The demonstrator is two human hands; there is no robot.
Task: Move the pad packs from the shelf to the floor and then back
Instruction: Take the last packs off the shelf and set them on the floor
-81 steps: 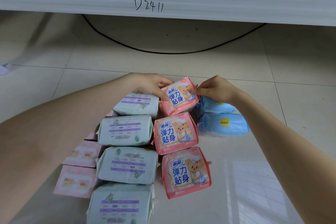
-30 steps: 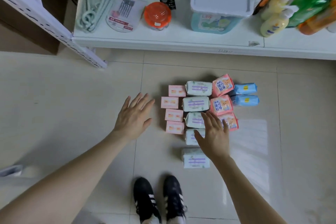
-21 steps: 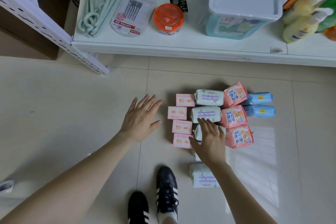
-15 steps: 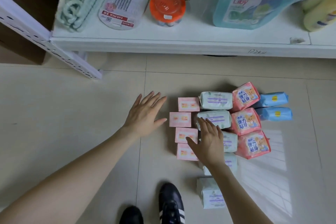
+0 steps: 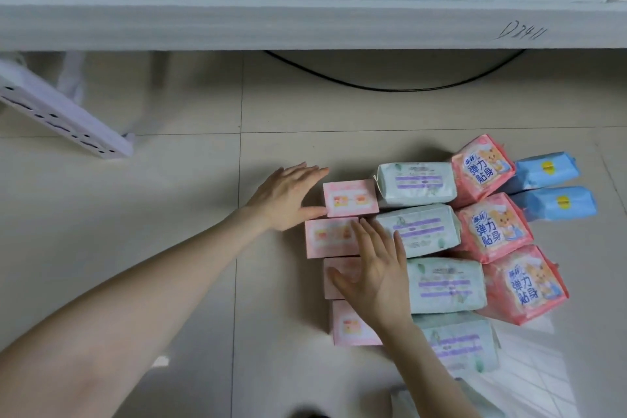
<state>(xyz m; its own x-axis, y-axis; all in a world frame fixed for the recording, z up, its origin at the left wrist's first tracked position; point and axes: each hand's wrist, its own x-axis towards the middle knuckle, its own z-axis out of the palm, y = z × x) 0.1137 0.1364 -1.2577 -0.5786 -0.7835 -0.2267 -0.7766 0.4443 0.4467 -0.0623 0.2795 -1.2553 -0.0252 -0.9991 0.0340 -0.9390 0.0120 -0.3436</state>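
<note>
Head view looks down on the pad packs laid in columns on the tiled floor (image 5: 135,248), just in front of the white shelf (image 5: 305,24): four small pink packs (image 5: 349,197), then pale green packs (image 5: 415,184), coral bear-print packs (image 5: 492,227) and two blue packs (image 5: 559,202) farthest right. The left hand (image 5: 288,198) lies flat with straight fingers just beside the top small pink pack, its thumb at that pack's lower corner. The right hand (image 5: 376,271) is spread wide over the third small pink pack, fingertips reaching toward the second one (whether the palm actually presses down, I cannot tell). Neither hand grips anything. With every visible pack on the floor, the return trip to the shelf looks like the step in hand, probably starting with this pink column. To do it well, bracket the column from both ends, slide the packs snug together, then lift them as one block; the soft green packs beside them touch, so pull away sideways first to avoid dragging those along.
</note>
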